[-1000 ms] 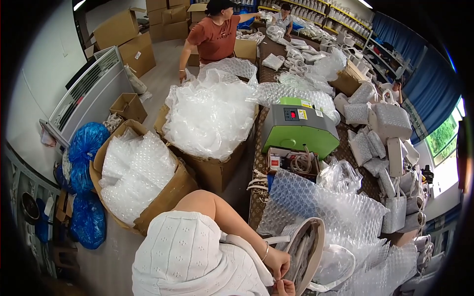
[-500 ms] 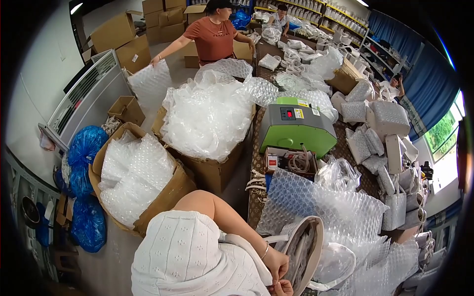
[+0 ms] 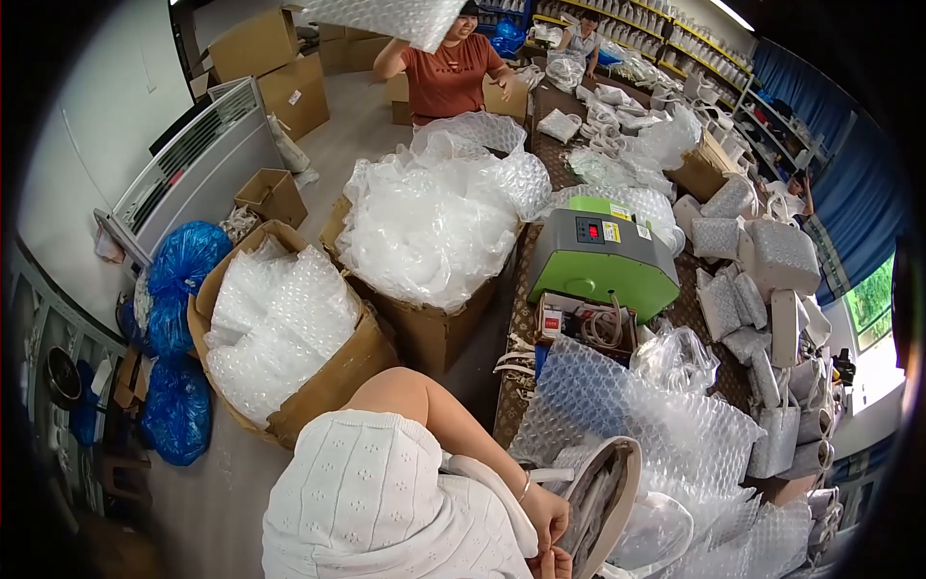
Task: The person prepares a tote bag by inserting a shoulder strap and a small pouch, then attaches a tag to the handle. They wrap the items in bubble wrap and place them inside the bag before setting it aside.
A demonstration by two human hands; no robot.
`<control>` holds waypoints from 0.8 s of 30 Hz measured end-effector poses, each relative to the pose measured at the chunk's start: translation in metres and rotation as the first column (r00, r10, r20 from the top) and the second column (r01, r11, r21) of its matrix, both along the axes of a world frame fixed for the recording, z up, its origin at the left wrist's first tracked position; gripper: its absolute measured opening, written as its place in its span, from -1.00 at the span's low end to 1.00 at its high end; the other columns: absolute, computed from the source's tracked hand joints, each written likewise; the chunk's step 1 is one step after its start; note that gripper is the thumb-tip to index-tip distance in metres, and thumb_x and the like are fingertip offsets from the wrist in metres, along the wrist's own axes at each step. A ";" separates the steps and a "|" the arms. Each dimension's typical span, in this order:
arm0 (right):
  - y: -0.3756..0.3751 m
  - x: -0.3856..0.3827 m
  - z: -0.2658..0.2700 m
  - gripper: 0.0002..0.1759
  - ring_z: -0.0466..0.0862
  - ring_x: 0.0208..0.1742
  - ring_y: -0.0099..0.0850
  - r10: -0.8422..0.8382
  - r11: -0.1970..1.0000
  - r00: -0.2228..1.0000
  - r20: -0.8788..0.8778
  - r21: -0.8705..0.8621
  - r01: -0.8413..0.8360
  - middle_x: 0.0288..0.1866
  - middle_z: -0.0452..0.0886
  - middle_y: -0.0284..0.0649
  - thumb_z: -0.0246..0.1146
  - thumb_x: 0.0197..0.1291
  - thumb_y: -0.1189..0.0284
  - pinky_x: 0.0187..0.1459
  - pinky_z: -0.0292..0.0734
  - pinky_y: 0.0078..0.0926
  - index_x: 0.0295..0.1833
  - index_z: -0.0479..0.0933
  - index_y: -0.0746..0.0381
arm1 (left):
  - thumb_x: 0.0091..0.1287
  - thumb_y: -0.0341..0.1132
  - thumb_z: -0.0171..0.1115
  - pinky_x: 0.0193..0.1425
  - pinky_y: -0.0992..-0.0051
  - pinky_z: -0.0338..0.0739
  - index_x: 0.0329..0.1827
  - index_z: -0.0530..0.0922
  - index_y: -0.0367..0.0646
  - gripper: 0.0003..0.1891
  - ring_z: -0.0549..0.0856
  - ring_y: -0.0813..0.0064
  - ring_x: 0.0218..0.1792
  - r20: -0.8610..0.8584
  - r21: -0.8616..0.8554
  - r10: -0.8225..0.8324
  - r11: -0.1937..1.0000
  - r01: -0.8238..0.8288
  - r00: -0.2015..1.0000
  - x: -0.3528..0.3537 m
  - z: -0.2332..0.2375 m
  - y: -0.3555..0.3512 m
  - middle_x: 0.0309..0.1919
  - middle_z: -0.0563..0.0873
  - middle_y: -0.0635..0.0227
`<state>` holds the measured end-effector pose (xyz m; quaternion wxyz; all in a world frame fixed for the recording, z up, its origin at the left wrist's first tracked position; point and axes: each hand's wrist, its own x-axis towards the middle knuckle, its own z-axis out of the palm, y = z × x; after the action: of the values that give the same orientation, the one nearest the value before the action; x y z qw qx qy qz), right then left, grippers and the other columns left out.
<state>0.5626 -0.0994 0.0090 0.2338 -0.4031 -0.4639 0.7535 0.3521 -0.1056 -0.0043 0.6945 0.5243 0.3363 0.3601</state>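
At the bottom of the head view, my left hand [image 3: 546, 511], with a bracelet on its wrist, is closed in a pinch. The fingertips of my right hand [image 3: 555, 564] meet it just below, also pinched, and most of that hand is cut off by the frame's edge. What they pinch is too small to make out. Right beside both hands stands a white handbag [image 3: 627, 492], its mouth open and clear plastic inside. Under and behind the bag lie sheets of bubble wrap [image 3: 666, 410].
A green and grey machine [image 3: 606, 265] stands on the table behind a small box of parts [image 3: 584, 323]. Wrapped white bags [image 3: 772, 253] pile up at the right. Cartons of bubble wrap [image 3: 280, 338] and clear film [image 3: 424, 232] stand left. A co-worker [image 3: 449, 82] faces me.
The co-worker in the rust shirt has swung a bubble-wrap sheet from low at the side up in front of the head. My view has shifted slightly; my hands stay pinched beside the handbag.
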 end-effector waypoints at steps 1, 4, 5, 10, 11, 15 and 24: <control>-0.001 0.005 0.000 -0.89 0.49 -0.45 -0.58 -0.015 1.000 1.000 0.004 0.012 0.015 -0.38 0.56 -0.29 0.18 0.28 0.51 -0.38 0.42 -0.65 -0.10 0.52 0.27 | 0.05 -0.40 0.42 -0.50 0.55 0.46 -0.45 0.66 -0.28 -0.87 0.64 0.57 -0.50 0.011 -0.001 -0.003 1.000 0.003 1.000 0.003 -0.003 0.000 -0.54 0.70 0.31; -0.005 0.006 0.000 -0.84 0.50 -0.44 -0.56 -0.061 0.996 0.998 0.017 0.070 0.060 -0.38 0.57 -0.27 0.20 0.26 0.53 -0.38 0.43 -0.64 -0.06 0.51 0.30 | 0.05 -0.34 0.41 -0.48 0.52 0.46 -0.45 0.66 -0.25 -0.85 0.64 0.55 -0.51 -0.079 0.067 0.035 0.997 -0.030 0.996 0.007 -0.009 0.000 -0.56 0.69 0.32; -0.010 0.005 -0.002 -0.81 0.51 -0.44 -0.55 -0.106 0.990 0.994 0.014 0.099 0.104 -0.38 0.58 -0.26 0.21 0.24 0.54 -0.38 0.44 -0.63 -0.04 0.51 0.32 | 0.05 -0.34 0.41 -0.48 0.52 0.46 -0.45 0.66 -0.25 -0.85 0.64 0.55 -0.51 -0.079 0.068 0.001 0.998 0.004 0.997 0.006 -0.004 -0.002 -0.56 0.69 0.32; -0.014 -0.002 -0.006 -0.85 0.58 -0.45 -0.26 -0.314 0.890 0.921 0.231 0.411 0.200 -0.40 0.60 -0.14 0.29 0.07 0.51 -0.38 0.50 -0.40 -0.23 0.57 0.33 | 0.10 -0.26 0.35 -0.45 0.44 0.43 -0.43 0.64 -0.21 -0.82 0.62 0.41 -0.52 -0.332 0.322 -0.022 0.937 0.135 0.943 0.000 0.017 -0.004 -0.58 0.65 0.29; -0.016 -0.006 0.005 -0.84 0.58 -0.46 -0.27 -0.290 0.851 0.921 0.259 0.510 0.125 -0.41 0.60 -0.14 0.27 0.09 0.51 -0.40 0.48 -0.43 -0.21 0.57 0.33 | 0.08 -0.25 0.35 -0.43 0.43 0.44 -0.43 0.64 -0.20 -0.82 0.63 0.39 -0.51 -0.358 0.319 0.018 0.942 0.104 0.933 0.000 0.016 -0.004 -0.58 0.65 0.27; -0.020 -0.008 0.028 -0.85 0.57 -0.48 -0.30 -0.225 0.691 0.913 0.340 0.717 -0.096 -0.40 0.61 -0.14 0.21 0.13 0.52 -0.42 0.47 -0.49 -0.18 0.56 0.35 | 0.08 -0.25 0.34 -0.42 0.40 0.45 -0.41 0.65 -0.17 -0.83 0.64 0.34 -0.50 -0.425 0.361 0.068 0.927 0.101 0.902 0.001 0.018 -0.002 -0.58 0.65 0.27; -0.033 -0.006 0.024 -0.80 0.62 -0.27 -0.15 -0.335 0.542 0.906 0.260 0.839 -0.041 -0.21 0.60 -0.03 0.12 0.10 0.60 -0.20 0.51 -0.35 -0.13 0.53 0.35 | 0.10 -0.23 0.32 -0.40 0.38 0.46 -0.41 0.62 -0.19 -0.80 0.64 0.28 -0.47 -0.331 0.457 0.054 0.882 0.110 0.942 0.010 0.016 0.012 -0.53 0.66 0.28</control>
<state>0.5568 -0.1325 0.0327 0.3621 -0.4246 -0.7633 0.3255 0.3623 -0.0935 0.0120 0.4849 0.7348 0.3440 0.3264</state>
